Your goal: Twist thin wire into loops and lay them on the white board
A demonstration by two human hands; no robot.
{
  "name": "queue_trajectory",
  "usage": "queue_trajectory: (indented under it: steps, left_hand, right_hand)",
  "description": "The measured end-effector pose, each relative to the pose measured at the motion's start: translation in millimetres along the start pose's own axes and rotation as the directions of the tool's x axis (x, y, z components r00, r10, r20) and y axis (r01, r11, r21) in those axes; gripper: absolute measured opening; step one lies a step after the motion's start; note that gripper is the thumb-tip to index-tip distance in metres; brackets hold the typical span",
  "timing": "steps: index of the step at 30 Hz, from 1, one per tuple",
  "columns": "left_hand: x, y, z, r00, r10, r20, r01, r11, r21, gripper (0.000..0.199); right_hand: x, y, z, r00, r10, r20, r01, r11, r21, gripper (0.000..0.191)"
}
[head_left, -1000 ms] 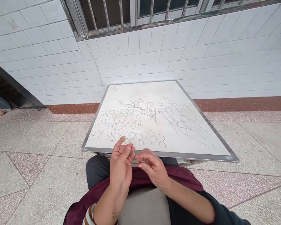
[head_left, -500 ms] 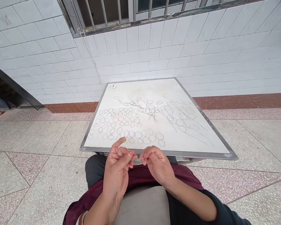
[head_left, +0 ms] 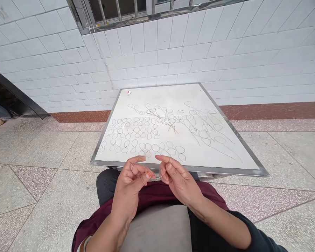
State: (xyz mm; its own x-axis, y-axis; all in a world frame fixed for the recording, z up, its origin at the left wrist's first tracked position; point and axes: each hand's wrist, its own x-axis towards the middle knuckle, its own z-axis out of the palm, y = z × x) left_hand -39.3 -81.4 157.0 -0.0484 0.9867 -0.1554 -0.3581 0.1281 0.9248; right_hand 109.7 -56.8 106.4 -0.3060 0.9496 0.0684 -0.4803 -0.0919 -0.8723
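White tabletop (head_left: 165, 94) beyond a thin wire (head_left: 158, 177) half-hidden in fingers (head_left: 144, 178)

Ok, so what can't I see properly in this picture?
Head view, thin strand: partly hidden by the left hand and right hand.
Head view, small red-and-white item on the board: too small to name.
Head view, barred window: cut off by the top edge.
Head view, legs: mostly hidden by board and maroon cloth.

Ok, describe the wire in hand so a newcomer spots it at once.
Start at the white table by the tiled wall. At its near edge, the wire bridges the gap between the left hand and right hand. Unlike the looped wires lying on the table, it is held up.
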Motion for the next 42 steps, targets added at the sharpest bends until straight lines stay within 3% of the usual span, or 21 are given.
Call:
queue_trajectory:
  steps: [4,11,15,21,26,30,34,36,39,42]
  left_hand:
    - [-2.6,4.9,-2.2,0.998,-0.034,0.055,0.032,0.999,0.034,0.031]
    - [-3.8,7.0,-5.0,0.997,-0.055,0.046,0.05,0.994,0.1,0.029]
    - [-2.0,6.1,-7.0,0.999,-0.048,0.012,0.046,0.991,0.124,0.032]
    - [1.6,4.6,-17.9,0.996,-0.093,-0.015,0.094,0.978,0.184,0.04]
    - [-1.8,2.2,-25.7,0.986,-0.121,0.114,0.105,0.985,0.138,0.045]
    - [-5.4,2.2,-27.4,0.982,-0.145,0.117,0.129,0.983,0.132,0.045]
    - [-5.2,5.1,-28.5,0.985,-0.147,0.092,0.132,0.98,0.147,0.049]
    - [-4.2,6.4,-29.2,0.985,-0.15,0.084,0.134,0.976,0.172,0.051]
    - [-2.8,6.5,-30.5,0.983,-0.163,0.082,0.143,0.966,0.216,0.053]
    - [-2.1,4.8,-31.0,0.981,-0.178,0.075,0.154,0.955,0.254,0.053]
  right_hand:
    - [0.5,-2.7,-5.9,0.999,-0.004,0.044,0.01,0.989,-0.149,0.032]
    - [1.0,-1.3,-5.1,0.998,-0.044,0.042,0.053,0.973,-0.226,0.027]
    - [1.4,-3.2,-2.0,0.985,-0.129,0.112,0.164,0.901,-0.401,0.032]
    - [7.5,-4.6,-6.8,0.928,-0.219,0.301,0.348,0.797,-0.493,0.037]
    - [10.2,-1.8,-7.8,0.97,-0.074,0.233,0.181,0.859,-0.48,0.035]
    - [9.0,5.3,-6.1,0.986,0.016,0.165,0.05,0.918,-0.393,0.034]
    - [10.5,9.6,-6.9,0.984,-0.055,0.171,0.112,0.932,-0.343,0.019]
    - [13.1,9.4,-8.6,0.963,-0.143,0.227,0.227,0.886,-0.404,0.012]
    - [17.0,6.5,-11.5,0.902,-0.244,0.356,0.409,0.746,-0.526,0.02]
    - [18.1,3.4,-12.9,0.852,-0.274,0.445,0.512,0.606,-0.608,0.024]
